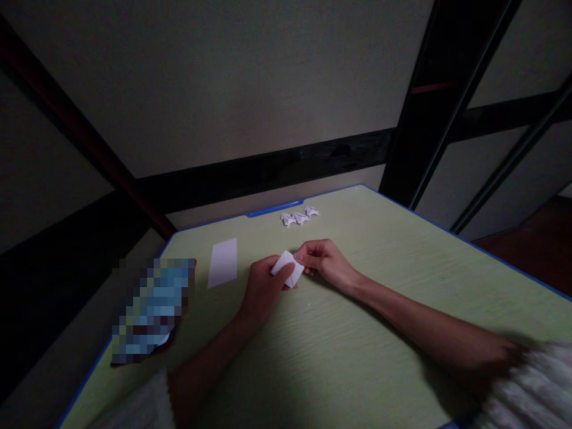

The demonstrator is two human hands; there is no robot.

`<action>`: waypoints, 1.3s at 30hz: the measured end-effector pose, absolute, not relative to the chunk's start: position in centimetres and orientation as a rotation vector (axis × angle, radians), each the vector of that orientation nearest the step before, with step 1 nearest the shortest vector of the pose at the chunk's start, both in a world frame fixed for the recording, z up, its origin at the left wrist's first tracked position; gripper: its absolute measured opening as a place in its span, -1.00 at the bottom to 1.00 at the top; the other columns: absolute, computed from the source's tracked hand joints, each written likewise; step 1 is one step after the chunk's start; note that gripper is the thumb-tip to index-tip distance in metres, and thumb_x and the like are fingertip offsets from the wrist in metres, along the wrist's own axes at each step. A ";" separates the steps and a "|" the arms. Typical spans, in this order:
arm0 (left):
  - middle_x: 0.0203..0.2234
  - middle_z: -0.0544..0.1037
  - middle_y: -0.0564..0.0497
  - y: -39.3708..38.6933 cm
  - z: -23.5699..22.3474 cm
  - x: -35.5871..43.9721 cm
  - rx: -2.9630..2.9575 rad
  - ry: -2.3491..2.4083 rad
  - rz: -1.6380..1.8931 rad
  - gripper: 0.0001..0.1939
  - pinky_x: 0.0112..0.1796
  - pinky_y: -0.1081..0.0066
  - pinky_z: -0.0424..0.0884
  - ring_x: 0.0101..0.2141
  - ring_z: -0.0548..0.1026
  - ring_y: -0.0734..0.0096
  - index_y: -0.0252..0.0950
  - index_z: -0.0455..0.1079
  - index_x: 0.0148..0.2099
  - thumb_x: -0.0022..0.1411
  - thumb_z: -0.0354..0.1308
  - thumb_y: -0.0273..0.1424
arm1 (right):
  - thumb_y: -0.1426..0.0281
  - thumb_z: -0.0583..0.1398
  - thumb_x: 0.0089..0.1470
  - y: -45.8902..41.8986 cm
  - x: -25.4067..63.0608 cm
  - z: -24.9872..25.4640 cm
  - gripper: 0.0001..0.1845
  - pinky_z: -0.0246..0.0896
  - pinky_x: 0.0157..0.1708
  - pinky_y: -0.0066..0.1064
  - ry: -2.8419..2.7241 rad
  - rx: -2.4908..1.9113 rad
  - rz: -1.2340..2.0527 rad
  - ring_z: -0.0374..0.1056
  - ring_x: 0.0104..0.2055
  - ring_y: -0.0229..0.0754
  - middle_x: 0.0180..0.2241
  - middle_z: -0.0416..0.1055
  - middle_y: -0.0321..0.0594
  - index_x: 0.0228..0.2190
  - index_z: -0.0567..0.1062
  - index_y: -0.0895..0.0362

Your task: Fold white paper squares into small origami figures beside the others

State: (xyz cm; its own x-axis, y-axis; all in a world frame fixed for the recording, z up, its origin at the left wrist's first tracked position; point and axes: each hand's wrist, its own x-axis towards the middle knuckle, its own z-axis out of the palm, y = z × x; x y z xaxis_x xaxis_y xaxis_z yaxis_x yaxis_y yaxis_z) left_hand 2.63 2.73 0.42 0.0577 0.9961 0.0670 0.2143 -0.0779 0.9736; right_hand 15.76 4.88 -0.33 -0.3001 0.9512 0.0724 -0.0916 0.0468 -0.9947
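Both hands meet over the middle of a pale green table [357, 333] and hold a small folded white paper piece [288, 268] between them. My left hand [263, 289] pinches its left side with curled fingers. My right hand [324, 259] grips its right edge with thumb and fingers pressed together. The paper is partly folded, with a pointed flap showing, and sits just above the tabletop.
A flat white paper strip [223, 262] lies to the left of the hands. Three small folded paper figures [298, 217] sit near the table's far edge. A blurred-out object [149, 310] rests at the left edge. Dark metal bars [429, 107] rise behind the table.
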 end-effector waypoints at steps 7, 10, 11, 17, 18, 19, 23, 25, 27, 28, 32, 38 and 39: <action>-0.78 0.36 0.14 2.7 0.6 2.7 1.474 1.298 1.108 -0.84 -0.61 0.53 0.19 -0.68 0.28 0.53 -0.34 0.33 -0.62 -0.10 0.04 -0.40 | 0.29 0.15 -0.21 4.8 15.7 -0.6 -0.76 -0.17 -0.64 -0.50 -1.478 -0.957 1.291 -0.02 -0.66 -0.41 -0.72 0.13 -0.40 -0.68 0.28 0.20; -0.77 0.38 0.13 2.7 0.6 2.7 1.473 1.288 1.109 -0.84 -0.60 0.52 0.20 -0.68 0.29 0.52 -0.35 0.35 -0.61 -0.09 0.04 -0.39 | 0.30 0.14 -0.19 4.7 15.8 -0.4 -0.77 -0.17 -0.64 -0.49 -1.486 -0.957 1.273 -0.02 -0.66 -0.41 -0.71 0.12 -0.40 -0.67 0.28 0.19; -0.77 0.38 0.12 2.7 0.6 2.7 1.473 1.283 1.111 -0.84 -0.59 0.52 0.20 -0.68 0.29 0.52 -0.35 0.35 -0.60 -0.09 0.04 -0.39 | 0.30 0.13 -0.18 4.7 15.8 -0.4 -0.77 -0.17 -0.63 -0.49 -1.488 -0.959 1.272 -0.02 -0.65 -0.40 -0.71 0.12 -0.40 -0.67 0.28 0.19; -0.77 0.38 0.13 2.5 0.7 2.6 1.471 1.257 1.105 -0.85 -0.58 0.53 0.21 -0.66 0.30 0.52 -0.35 0.36 -0.59 -0.08 0.03 -0.42 | 0.32 0.13 -0.17 4.8 15.8 -0.2 -0.79 -0.16 -0.62 -0.49 -1.500 -0.960 1.263 -0.01 -0.65 -0.40 -0.71 0.12 -0.40 -0.66 0.28 0.19; -0.77 0.38 0.13 2.5 0.7 2.6 1.475 1.250 1.101 -0.85 -0.57 0.53 0.21 -0.66 0.30 0.52 -0.35 0.36 -0.59 -0.08 0.03 -0.42 | 0.32 0.13 -0.17 4.8 15.8 -0.2 -0.79 -0.16 -0.62 -0.49 -1.501 -0.956 1.260 -0.01 -0.64 -0.40 -0.71 0.12 -0.40 -0.66 0.27 0.19; -0.77 0.38 0.13 2.5 0.7 2.6 1.480 1.244 1.097 -0.85 -0.57 0.53 0.21 -0.66 0.30 0.52 -0.35 0.36 -0.59 -0.08 0.02 -0.43 | 0.33 0.13 -0.16 4.8 15.8 -0.2 -0.79 -0.15 -0.62 -0.49 -1.502 -0.953 1.258 -0.01 -0.64 -0.39 -0.71 0.12 -0.39 -0.67 0.27 0.19; -0.78 0.38 0.13 2.5 0.8 2.6 1.475 1.239 1.090 -0.85 -0.59 0.53 0.20 -0.67 0.29 0.53 -0.35 0.36 -0.59 -0.08 0.02 -0.43 | 0.35 0.11 -0.15 4.7 15.8 -0.1 -0.80 -0.15 -0.61 -0.48 -1.515 -0.964 1.238 -0.01 -0.64 -0.39 -0.70 0.13 -0.38 -0.67 0.27 0.20; -0.79 0.38 0.12 2.6 0.8 2.6 1.464 1.235 1.088 -0.86 -0.59 0.53 0.21 -0.68 0.29 0.53 -0.36 0.36 -0.58 -0.09 0.02 -0.43 | 0.35 0.11 -0.15 4.7 15.9 -0.1 -0.80 -0.15 -0.61 -0.48 -1.531 -0.972 1.221 -0.01 -0.63 -0.39 -0.70 0.12 -0.38 -0.67 0.27 0.20; -0.78 0.38 0.12 2.7 0.7 2.6 1.443 1.209 1.094 -0.87 -0.59 0.53 0.21 -0.67 0.30 0.53 -0.36 0.36 -0.58 -0.11 0.02 -0.44 | 0.35 0.11 -0.15 4.7 15.9 0.0 -0.80 -0.15 -0.61 -0.48 -1.541 -0.971 1.204 -0.01 -0.63 -0.39 -0.69 0.13 -0.37 -0.66 0.27 0.20; -0.77 0.38 0.11 2.8 0.5 2.5 1.419 1.178 1.105 -0.86 -0.60 0.53 0.22 -0.67 0.31 0.52 -0.37 0.36 -0.57 -0.11 0.01 -0.44 | 0.35 0.10 -0.16 4.7 15.9 0.0 -0.80 -0.14 -0.61 -0.49 -1.543 -0.969 1.195 0.00 -0.62 -0.39 -0.69 0.13 -0.37 -0.67 0.26 0.20; -0.70 0.42 0.05 3.2 -0.3 2.3 1.254 0.991 1.160 -0.78 -0.65 0.50 0.23 -0.65 0.37 0.44 -0.40 0.37 -0.51 -0.09 -0.04 -0.37 | 0.33 0.10 -0.17 4.7 15.9 0.0 -0.78 -0.15 -0.61 -0.49 -1.530 -0.961 1.177 -0.02 -0.63 -0.40 -0.70 0.10 -0.39 -0.68 0.25 0.19; -0.72 0.41 0.04 3.3 -0.4 2.4 1.204 1.026 1.199 -0.72 -0.68 0.50 0.21 -0.67 0.37 0.45 -0.40 0.34 -0.53 -0.04 -0.01 -0.27 | 0.27 0.13 -0.19 4.7 15.8 -0.2 -0.73 -0.16 -0.62 -0.49 -1.496 -0.955 1.201 -0.02 -0.64 -0.41 -0.71 0.10 -0.40 -0.68 0.24 0.19; -0.72 0.41 0.05 3.2 -0.3 2.4 1.238 1.043 1.188 -0.75 -0.68 0.52 0.21 -0.67 0.36 0.48 -0.40 0.34 -0.53 -0.06 0.02 -0.29 | 0.26 0.13 -0.18 4.7 15.9 -0.2 -0.73 -0.15 -0.62 -0.49 -1.493 -0.956 1.204 -0.01 -0.65 -0.41 -0.72 0.10 -0.40 -0.68 0.25 0.20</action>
State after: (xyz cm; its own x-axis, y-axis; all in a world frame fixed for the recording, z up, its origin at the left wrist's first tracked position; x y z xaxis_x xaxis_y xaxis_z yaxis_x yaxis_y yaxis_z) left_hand 2.44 3.23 -0.35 0.1181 0.9918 0.0484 -0.0806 -0.0390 0.9960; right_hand 15.85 4.71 -0.17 -0.2343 0.9514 0.1997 0.0064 0.2069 -0.9783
